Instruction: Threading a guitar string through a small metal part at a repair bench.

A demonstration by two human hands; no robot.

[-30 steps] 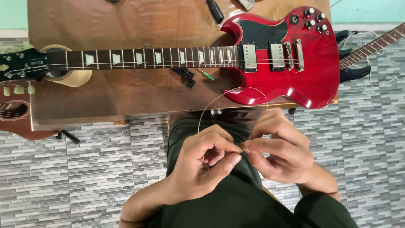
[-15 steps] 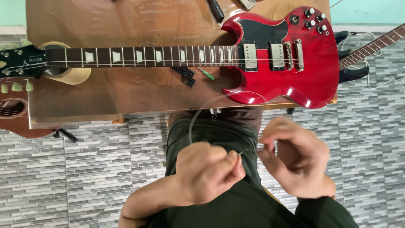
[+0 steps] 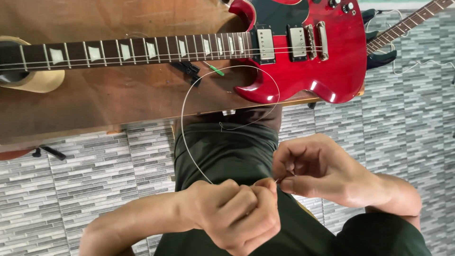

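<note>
A red electric guitar (image 3: 327,57) lies flat on a brown wooden table (image 3: 104,99), its dark neck (image 3: 128,50) running to the left. Below the table edge, over my dark green lap, my left hand (image 3: 237,213) is closed around a thin guitar string (image 3: 185,128) that curls up in a loop toward the guitar body. My right hand (image 3: 317,170) pinches the string's end between thumb and forefinger, right beside my left hand's fingertips.
A second guitar's neck (image 3: 412,26) and a white cable show at the top right. A small black tool (image 3: 189,71) and a green-tipped piece (image 3: 215,70) lie on the table near the neck. A pale round object (image 3: 33,83) supports the neck at left. Grey patterned floor surrounds me.
The view has moved closer. My hands parted briefly, then came together again lower down, and the string loop now stands taller toward the guitar.
</note>
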